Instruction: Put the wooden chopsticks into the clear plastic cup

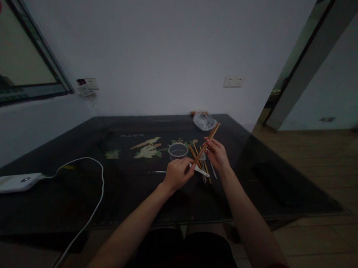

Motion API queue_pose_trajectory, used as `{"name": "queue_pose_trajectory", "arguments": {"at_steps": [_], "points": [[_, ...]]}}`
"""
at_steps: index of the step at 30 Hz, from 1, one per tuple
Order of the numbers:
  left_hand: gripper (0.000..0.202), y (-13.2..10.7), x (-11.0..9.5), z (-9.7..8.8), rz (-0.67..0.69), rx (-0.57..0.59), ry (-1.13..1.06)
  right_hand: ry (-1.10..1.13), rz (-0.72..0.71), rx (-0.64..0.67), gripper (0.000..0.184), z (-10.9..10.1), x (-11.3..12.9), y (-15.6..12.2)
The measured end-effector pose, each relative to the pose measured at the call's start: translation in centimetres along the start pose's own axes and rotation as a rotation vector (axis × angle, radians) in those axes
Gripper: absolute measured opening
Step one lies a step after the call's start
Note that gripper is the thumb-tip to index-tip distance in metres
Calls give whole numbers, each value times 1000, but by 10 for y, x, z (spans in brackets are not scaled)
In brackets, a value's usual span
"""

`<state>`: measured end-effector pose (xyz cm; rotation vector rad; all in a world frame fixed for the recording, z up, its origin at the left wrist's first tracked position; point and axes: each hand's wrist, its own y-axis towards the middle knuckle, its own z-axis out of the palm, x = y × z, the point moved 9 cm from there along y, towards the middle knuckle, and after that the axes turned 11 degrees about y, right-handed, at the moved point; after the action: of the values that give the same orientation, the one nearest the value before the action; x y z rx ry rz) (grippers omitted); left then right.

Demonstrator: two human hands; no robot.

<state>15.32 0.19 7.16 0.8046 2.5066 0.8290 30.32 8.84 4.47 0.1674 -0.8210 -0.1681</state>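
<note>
My left hand point(177, 173) is closed around the lower end of a pair of wooden chopsticks point(210, 138), which slant up to the right above the dark table point(80, 185). My right hand point(217, 153) pinches the same chopsticks near their middle. Under my hands, more chopsticks point(193, 152) and white plastic cutlery point(202, 172) lie on the table. A small clear round cup point(177, 150) stands just left of them.
A crumpled clear plastic bag point(204, 121) lies at the table's far edge by the wall. A white device point(13, 182) with a white cable point(101, 185) sits at the left. Wall sockets point(233, 81) are behind. Wooden floor point(325, 167) lies to the right.
</note>
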Motion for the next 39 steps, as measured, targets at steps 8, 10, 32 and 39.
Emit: {"name": "queue_pose_trajectory", "arguments": {"at_steps": [8, 10, 32, 39], "points": [[38, 1, 53, -30, -293, -405, -138, 92, -64, -81, 24, -14, 4, 3], [53, 1, 63, -16, -354, -379, -191, 96, -98, -103, 23, -18, 7, 4], [102, -23, 105, 69, -635, -279, -761, -9, -340, -111, 27, 11, 34, 20], [76, -26, 116, 83, -746, -161, -730, -313, -419, 85, 30, 76, 43, 33]]}}
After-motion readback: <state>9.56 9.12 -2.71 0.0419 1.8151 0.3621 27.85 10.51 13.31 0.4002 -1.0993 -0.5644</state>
